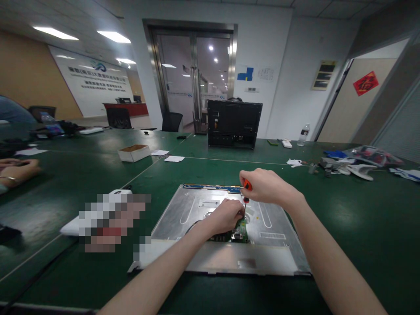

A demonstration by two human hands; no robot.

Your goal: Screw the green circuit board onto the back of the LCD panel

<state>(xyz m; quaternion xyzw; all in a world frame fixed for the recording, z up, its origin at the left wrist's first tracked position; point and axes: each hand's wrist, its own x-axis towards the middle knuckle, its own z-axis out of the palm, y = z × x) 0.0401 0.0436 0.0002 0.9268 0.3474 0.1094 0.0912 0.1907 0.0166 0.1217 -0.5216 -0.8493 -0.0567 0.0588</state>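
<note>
A silver metal display panel (278,256) lies flat on the green table in front of me. On its middle sits a green circuit board (243,229), partly covered by my left hand. My right hand (262,186) is wrapped round the orange and black handle of a screwdriver (247,185), its shaft pointing down at the board's upper edge. Close beside the shaft, the fingers of my left hand (229,214) are pressed together; what they pinch, if anything, is hidden. A blue circuit strip (210,188) runs along the panel's far edge.
A black monitor housing (234,124) stands at the back. Left of it are a small open box (134,153) and paper slips (174,159). Another person's hand (19,173) is at far left. Bags and loose parts (361,168) lie at right, near a water bottle (303,134).
</note>
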